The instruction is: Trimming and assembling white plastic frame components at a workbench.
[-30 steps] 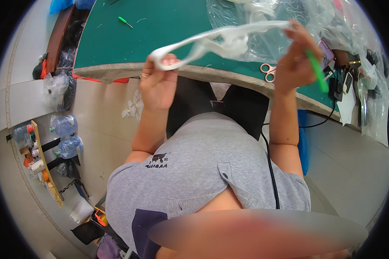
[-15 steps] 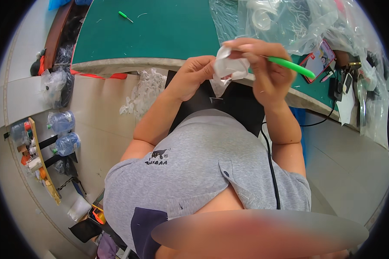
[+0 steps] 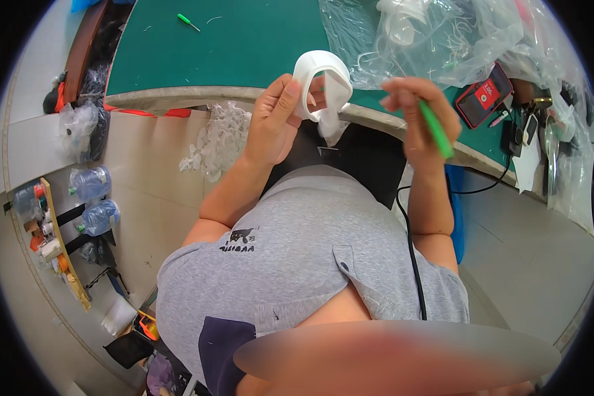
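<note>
White loop [image 3: 318, 61] clamped in left fingers [image 3: 286, 96]; right fingers [image 3: 412, 86], blurred, grip green tool [image 3: 435, 130], tip unclear.

Free gap between white band [image 3: 337, 89] and right fingers [image 3: 402, 84]; plastic bags [image 3: 435, 56] obstruct beyond

Hands: two, the left hand [image 3: 275, 122] and the right hand [image 3: 424, 124]
White band [image 3: 318, 59] in the left hand: one
Green-handled tools: two, a held tool [image 3: 435, 130] and a lying tool [image 3: 184, 19]
Red-edged phone [image 3: 474, 105]: one
Large clear bottles: two, an upper bottle [image 3: 90, 184] and a lower bottle [image 3: 100, 218]
Green-topped table [image 3: 211, 56]: one
White paper slip [image 3: 527, 165]: one
Heap of white scraps [image 3: 224, 142]: one, its pieces too tangled to count
Clear plastic bags [image 3: 442, 49]: overlapping, so their number cannot be told
Grey shirt [image 3: 303, 237]: one
Dark shirt button [image 3: 344, 266]: one
</note>
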A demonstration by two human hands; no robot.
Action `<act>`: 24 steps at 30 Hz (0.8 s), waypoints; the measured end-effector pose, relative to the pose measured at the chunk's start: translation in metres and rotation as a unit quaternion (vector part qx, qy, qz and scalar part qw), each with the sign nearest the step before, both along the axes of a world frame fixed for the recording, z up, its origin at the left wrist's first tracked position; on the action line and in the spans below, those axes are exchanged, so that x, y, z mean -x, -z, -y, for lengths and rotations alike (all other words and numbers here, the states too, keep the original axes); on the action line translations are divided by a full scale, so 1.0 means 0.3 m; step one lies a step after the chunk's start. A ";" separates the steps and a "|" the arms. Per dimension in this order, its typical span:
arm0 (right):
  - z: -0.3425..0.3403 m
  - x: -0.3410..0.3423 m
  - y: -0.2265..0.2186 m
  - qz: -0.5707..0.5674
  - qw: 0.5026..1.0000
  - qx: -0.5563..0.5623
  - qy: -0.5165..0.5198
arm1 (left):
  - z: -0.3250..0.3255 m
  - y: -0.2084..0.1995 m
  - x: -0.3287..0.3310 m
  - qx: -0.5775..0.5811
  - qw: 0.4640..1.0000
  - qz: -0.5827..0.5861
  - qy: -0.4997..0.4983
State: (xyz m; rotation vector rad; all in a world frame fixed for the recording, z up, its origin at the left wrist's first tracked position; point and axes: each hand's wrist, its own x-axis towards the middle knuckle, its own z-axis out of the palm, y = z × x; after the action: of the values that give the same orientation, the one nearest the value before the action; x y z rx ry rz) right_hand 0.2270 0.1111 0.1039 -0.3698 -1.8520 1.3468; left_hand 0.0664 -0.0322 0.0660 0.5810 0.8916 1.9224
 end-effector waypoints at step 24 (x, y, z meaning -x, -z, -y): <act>0.057 0.115 0.062 0.053 0.963 -0.266 0.004 | -0.057 0.014 -0.019 0.056 0.977 0.190 0.074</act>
State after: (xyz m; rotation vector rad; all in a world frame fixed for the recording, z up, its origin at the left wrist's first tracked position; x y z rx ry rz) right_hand 0.1925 0.0940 0.0852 -0.1665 -2.2058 0.7862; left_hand 0.0721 -0.0150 0.0618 0.1936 0.6838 1.7557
